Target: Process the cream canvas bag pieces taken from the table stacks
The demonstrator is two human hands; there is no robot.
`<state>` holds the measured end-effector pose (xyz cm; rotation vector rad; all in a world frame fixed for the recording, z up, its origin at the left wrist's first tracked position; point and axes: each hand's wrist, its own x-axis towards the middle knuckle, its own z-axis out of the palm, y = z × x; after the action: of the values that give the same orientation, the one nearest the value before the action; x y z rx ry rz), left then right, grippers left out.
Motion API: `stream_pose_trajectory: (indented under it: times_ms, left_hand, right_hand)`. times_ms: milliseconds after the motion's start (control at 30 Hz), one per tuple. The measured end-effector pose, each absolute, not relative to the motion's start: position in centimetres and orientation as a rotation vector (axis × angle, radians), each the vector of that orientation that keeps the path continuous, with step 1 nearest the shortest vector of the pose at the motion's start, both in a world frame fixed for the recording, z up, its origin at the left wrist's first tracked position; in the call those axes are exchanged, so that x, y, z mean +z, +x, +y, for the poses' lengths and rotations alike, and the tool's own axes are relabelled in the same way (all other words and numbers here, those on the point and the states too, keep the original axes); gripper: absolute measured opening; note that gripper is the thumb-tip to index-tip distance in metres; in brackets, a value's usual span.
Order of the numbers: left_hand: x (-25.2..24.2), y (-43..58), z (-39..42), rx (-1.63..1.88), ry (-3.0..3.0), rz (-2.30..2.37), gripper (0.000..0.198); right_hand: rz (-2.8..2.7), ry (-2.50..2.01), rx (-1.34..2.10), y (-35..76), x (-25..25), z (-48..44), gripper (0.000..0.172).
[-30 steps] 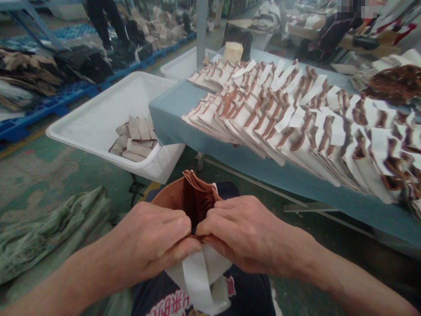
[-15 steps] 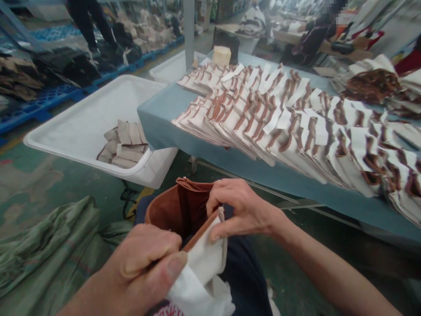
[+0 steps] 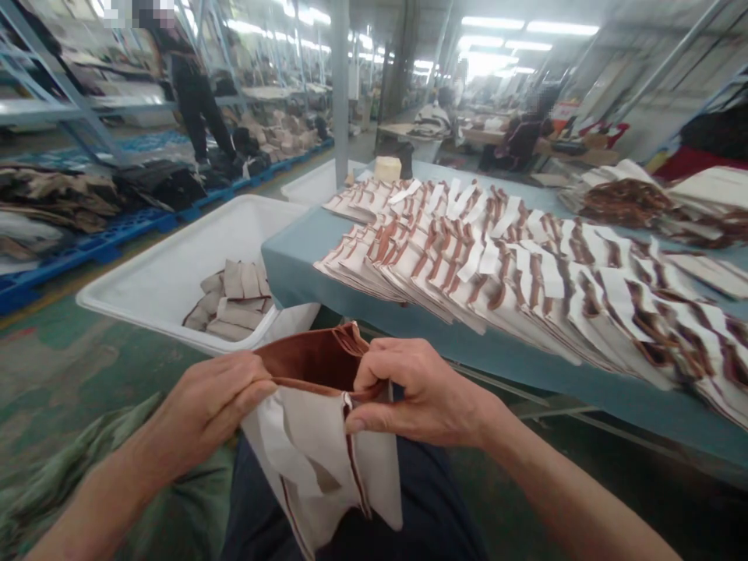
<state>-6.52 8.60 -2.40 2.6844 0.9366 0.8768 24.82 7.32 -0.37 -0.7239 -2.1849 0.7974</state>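
Over my lap hangs a fabric bag (image 3: 315, 444), off-white outside with a rust-brown lining showing in its mouth. My left hand (image 3: 225, 389) pinches the rim at the left corner. At the right, my right hand (image 3: 409, 389) grips the rim beside a dark-edged seam, fingers inside the mouth and thumb on the outer face. A white strip (image 3: 286, 448) dangles down the front of the bag. Rows of similar off-white and brown pieces (image 3: 467, 249), many with white strips on them, lie overlapped on the table beyond.
The blue-covered table (image 3: 292, 265) stretches across the right. Left of it stands a white plastic bin (image 3: 134, 288) holding several greyish folded pieces (image 3: 242, 292). Green cloth (image 3: 181, 506) lies at lower left. A person (image 3: 199, 93) stands far left near blue pallets (image 3: 117, 241).
The bag has turned so its outer face and seam show. My left hand has moved up and left along the rim; my right hand keeps its grip. The view has tilted up.
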Motion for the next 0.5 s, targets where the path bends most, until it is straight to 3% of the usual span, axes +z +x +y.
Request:
stream_pose_trajectory:
  times_ms: [200,367,500]
  left_hand:
    - [0.2,-4.0,8.5,0.776,2.575,0.737,0.051]
    - [2.3,-1.2,7.3,0.744,2.355,0.619,0.021]
    - [2.1,-0.8,7.7,0.638,2.201,0.595,0.013]
  right_hand:
    - [-2.189,-0.689,0.974,23.7,1.9,7.4,0.059]
    - [-2.178,-0.684,1.079,23.8,1.7,7.6,0.062]
    - [-2.197,-0.695,1.076,24.0,0.9,7.2,0.057]
